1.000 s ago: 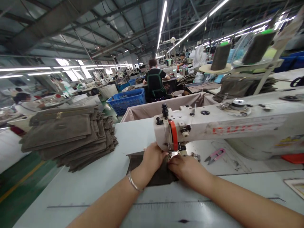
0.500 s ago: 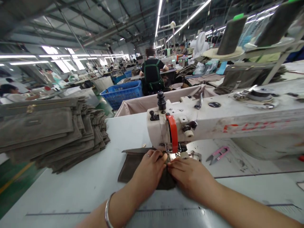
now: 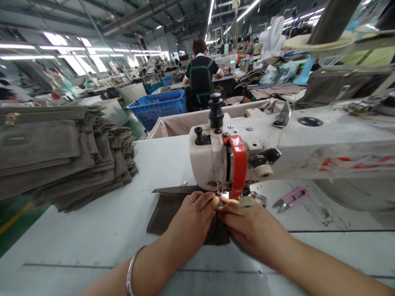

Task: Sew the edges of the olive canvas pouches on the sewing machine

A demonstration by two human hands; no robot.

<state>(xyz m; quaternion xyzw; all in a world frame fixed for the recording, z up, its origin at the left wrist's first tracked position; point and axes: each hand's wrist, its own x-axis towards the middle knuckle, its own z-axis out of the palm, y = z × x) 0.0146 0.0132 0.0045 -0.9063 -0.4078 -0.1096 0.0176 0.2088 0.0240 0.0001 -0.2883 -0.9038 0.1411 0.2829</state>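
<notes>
A dark olive-brown fabric piece [image 3: 165, 209] lies on the white table, its upper edge under the head of the sewing machine [image 3: 203, 160]. My left hand [image 3: 196, 213] pinches the fabric just in front of the needle area, thumb and fingers pressed together. Right beside it, my right hand [image 3: 247, 220] grips the same fabric from the other side, fingers bent onto it close to the presser foot. The fingertips almost meet and hide the seam between them. A small brass-coloured zipper pull [image 3: 184, 183] shows behind the fabric's far edge.
A pink-handled thread snipper [image 3: 291, 199] lies on the machine bed to the right. Several folded fabric pieces [image 3: 61, 156] are stacked at the left. Beyond the table stand a blue plastic basket [image 3: 157, 107] and a seated co-worker [image 3: 200, 74], back turned. A ruler scale [image 3: 216, 276] marks the front edge.
The view has shifted closer to the machine, so its head looks larger. Both hands keep their hold on the fabric, with hardly any movement relative to the needle area.
</notes>
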